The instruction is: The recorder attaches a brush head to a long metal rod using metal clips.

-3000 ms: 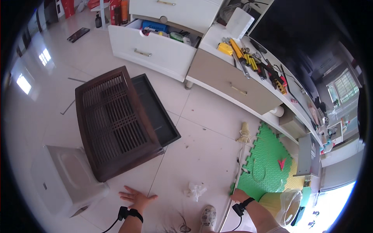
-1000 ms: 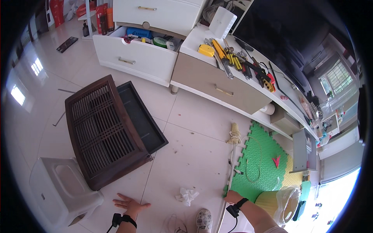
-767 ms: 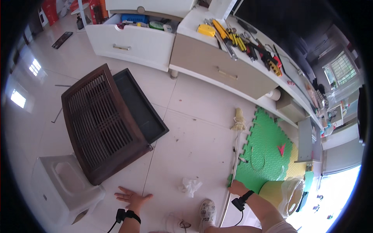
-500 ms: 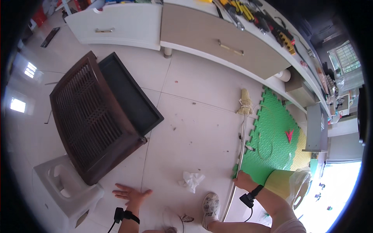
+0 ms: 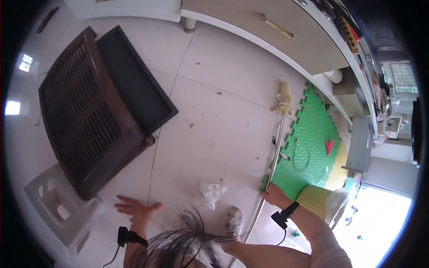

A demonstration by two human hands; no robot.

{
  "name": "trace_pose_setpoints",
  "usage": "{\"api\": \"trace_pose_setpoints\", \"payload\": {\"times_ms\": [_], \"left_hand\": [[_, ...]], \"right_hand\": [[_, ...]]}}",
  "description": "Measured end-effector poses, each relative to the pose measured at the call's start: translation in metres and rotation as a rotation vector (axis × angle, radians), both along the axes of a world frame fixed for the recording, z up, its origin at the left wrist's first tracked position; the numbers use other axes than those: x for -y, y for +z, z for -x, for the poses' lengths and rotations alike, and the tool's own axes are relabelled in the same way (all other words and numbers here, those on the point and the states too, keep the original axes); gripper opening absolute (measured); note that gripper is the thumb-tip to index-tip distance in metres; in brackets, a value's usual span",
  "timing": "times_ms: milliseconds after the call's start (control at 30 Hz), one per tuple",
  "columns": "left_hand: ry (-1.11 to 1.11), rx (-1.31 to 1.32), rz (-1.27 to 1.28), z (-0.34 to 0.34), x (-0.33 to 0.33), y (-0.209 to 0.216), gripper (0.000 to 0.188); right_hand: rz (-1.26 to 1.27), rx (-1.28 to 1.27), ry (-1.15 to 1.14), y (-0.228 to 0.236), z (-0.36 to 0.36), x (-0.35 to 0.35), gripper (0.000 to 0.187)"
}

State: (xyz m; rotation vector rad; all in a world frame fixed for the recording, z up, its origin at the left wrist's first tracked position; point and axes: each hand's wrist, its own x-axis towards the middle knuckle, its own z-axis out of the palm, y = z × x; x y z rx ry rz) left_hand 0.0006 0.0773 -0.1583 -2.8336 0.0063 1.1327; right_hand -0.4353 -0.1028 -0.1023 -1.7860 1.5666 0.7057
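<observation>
Right hand (image 5: pixel 275 197) still grips mop (image 5: pixel 283 105); hair (image 5: pixel 196 233) now dangles.

Smooth metal pole (image 5: pixel 278 142), rough cloth mop head (image 5: pixel 284 99), glossy tiled floor (image 5: pixel 223 138)

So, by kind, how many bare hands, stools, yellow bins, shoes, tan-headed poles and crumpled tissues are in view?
Hands: 2, left hand and right hand
Stool: 1
Yellow bin: 1
Shoe: 1
Tan-headed pole: 1
Crumpled tissue: 1
Total: 7
</observation>
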Motion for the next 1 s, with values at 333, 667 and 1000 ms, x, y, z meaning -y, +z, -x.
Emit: {"api": "trace_pose_setpoints", "payload": {"times_ms": [333,667,1000], "left_hand": [[0.129,-0.084,0.016,-0.005,0.024,0.048,0.15],[0.067,-0.11,0.143,0.007,0.016,0.028,0.155],[0.064,-0.1,0.081,0.009,0.018,0.027,0.145]], "right_hand": [[0.151,0.5,-0.972,0.011,0.007,-0.009,0.012],[0.185,0.605,-1.127,0.029,0.02,-0.056,0.055],[0.602,0.499,-0.738,0.003,0.018,0.051,0.045]]}}
